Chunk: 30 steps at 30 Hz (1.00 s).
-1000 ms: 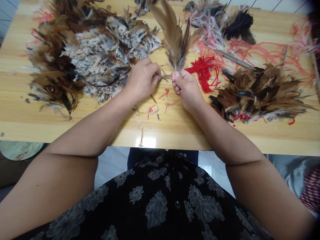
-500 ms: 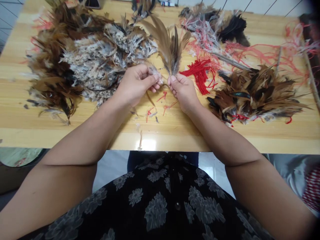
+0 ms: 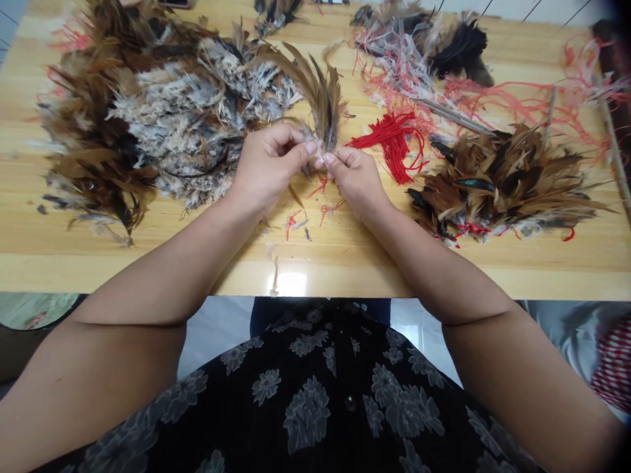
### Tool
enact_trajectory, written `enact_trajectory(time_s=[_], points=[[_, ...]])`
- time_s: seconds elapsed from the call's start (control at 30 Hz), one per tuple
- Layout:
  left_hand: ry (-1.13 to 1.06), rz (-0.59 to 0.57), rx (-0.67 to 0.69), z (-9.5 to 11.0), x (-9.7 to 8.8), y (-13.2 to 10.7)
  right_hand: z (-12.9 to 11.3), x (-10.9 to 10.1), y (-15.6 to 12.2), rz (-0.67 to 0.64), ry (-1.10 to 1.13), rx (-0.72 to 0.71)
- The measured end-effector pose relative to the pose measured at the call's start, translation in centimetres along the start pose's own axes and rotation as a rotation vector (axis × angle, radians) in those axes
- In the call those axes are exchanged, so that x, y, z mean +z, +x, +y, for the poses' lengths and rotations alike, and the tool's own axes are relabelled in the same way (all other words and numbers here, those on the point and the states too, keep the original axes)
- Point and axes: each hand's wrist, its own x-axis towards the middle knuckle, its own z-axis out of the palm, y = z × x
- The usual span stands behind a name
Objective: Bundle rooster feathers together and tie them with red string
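A small bunch of long brown feathers (image 3: 323, 98) stands up over the middle of the wooden table (image 3: 345, 263). Both hands pinch it at its quill ends. My left hand (image 3: 271, 167) is closed, thumb and forefinger pressed on the base from the left. My right hand (image 3: 357, 180) is closed on the same base from the right, fingertips touching the left hand's. A skein of red thread (image 3: 394, 138) lies just right of the hands. Short red thread scraps (image 3: 320, 203) lie on the table under them.
A big heap of brown, white and grey feathers (image 3: 148, 118) covers the left of the table. A tied brown feather bundle (image 3: 503, 180) lies at the right. Tangled pink and red strings (image 3: 493, 98) and dark feathers (image 3: 463, 46) lie at the back right.
The feather bunch has leaned and shifted left, and its fan has narrowed. Both hands have moved slightly left and closed in together at its base.
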Motion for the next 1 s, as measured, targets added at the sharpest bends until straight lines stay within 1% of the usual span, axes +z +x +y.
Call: enact_trajectory(time_s=[0.07,0.13,0.2,0.3,0.33,0.37,0.5,0.6,0.67,0.77,0.83,1.0], points=[[0.019,-0.031,0.007,-0.5,-0.4,0.2,0.0,0.0,0.1,-0.010,-0.002,0.005],[0.104,-0.048,0.062,-1.3,-0.9,0.6,0.0,0.0,0.2,-0.027,-0.007,0.001],[0.261,-0.033,0.170,-2.3,-1.4,1.1,0.1,-0.1,0.3,-0.051,-0.007,-0.012],[0.491,0.001,0.383,-3.3,-1.9,1.5,0.4,-0.1,0.6,-0.073,-0.005,-0.024],[0.531,0.002,0.421,-3.3,-2.0,1.5,0.5,0.0,0.6,-0.077,-0.006,-0.027],[0.551,-0.002,0.431,-3.2,-2.1,1.5,0.6,0.0,0.7,-0.080,-0.008,-0.028],[0.502,-0.012,0.337,-2.5,-2.0,1.1,0.7,0.1,0.7,-0.082,0.000,-0.027],[0.417,-0.007,0.304,-2.4,-1.6,1.1,0.6,0.2,0.6,-0.075,0.008,-0.022],[0.319,-0.038,0.251,-2.6,-1.3,1.2,0.6,0.3,0.5,-0.081,0.010,-0.020],[0.159,-0.123,0.154,-2.9,-0.9,1.4,0.5,0.3,0.4,-0.105,0.005,-0.021],[0.080,-0.166,0.123,-2.9,-0.7,1.4,0.5,0.2,0.3,-0.117,-0.001,-0.026],[-0.014,-0.184,0.056,-2.6,-0.2,1.2,0.6,0.1,0.2,-0.158,-0.026,-0.051]])
